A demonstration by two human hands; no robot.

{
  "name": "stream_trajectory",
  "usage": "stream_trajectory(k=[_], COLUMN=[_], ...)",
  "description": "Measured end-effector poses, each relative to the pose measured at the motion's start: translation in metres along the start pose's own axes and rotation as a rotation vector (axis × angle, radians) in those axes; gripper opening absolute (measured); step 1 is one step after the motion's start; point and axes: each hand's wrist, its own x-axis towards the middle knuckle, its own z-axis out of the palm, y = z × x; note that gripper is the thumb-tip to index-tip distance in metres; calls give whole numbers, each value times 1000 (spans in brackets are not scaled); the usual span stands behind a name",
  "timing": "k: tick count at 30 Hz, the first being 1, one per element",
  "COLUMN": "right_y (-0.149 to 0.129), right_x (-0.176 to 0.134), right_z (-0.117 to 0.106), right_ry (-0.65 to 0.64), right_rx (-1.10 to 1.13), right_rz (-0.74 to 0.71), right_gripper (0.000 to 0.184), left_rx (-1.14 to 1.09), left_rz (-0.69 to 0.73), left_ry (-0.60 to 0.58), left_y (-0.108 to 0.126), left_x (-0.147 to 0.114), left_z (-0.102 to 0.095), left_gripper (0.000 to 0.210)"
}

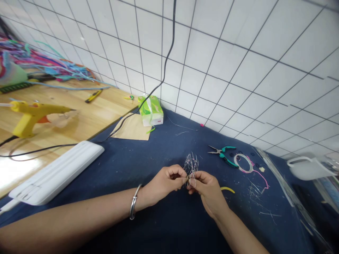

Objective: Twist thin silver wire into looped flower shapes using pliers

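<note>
Both hands meet over the dark blue cloth (pixel 127 165), pinching a small bundle of twisted silver wire (pixel 191 163) with tiny pinkish bits among its loops. My left hand (pixel 169 180) grips its lower end between thumb and index finger; a silver bangle (pixel 134 201) circles that wrist. From the other side, my right hand (pixel 206 187) closes thumb and fingers on the same wire bundle. The wire loops fan upward above the fingertips. What lies directly between the fingers is partly hidden. A yellow curved piece (pixel 227 190) shows just beside my right hand.
Teal-handled pliers (pixel 225 153) and a white ring-shaped spool (pixel 243 163) lie to the right, near loose wire scraps (pixel 255 192). A white power strip (pixel 60 169), yellow glue gun (pixel 34 114) and cutter knife (pixel 94 96) are left. A tissue pack (pixel 150 111) stands by the tiled wall.
</note>
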Motion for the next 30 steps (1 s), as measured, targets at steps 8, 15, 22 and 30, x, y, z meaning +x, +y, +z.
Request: stream_trajectory(k=[8, 15, 22, 30], right_y=[1, 2, 3, 4], right_x=[0, 2, 2, 0], right_z=[0, -1, -3, 0], right_ry=[-7, 4, -26, 2], right_rx=[40, 0, 16, 27], right_rz=[1, -15, -18, -30], right_gripper=[13, 9, 6, 8], left_rx=[-103, -100, 16, -76], left_rz=[-45, -43, 38, -21], left_ry=[-8, -17, -7, -19], left_y=[-3, -3, -4, -5], left_x=[1, 0, -1, 0], left_z=[1, 1, 0, 1], left_gripper=[9, 7, 5, 6])
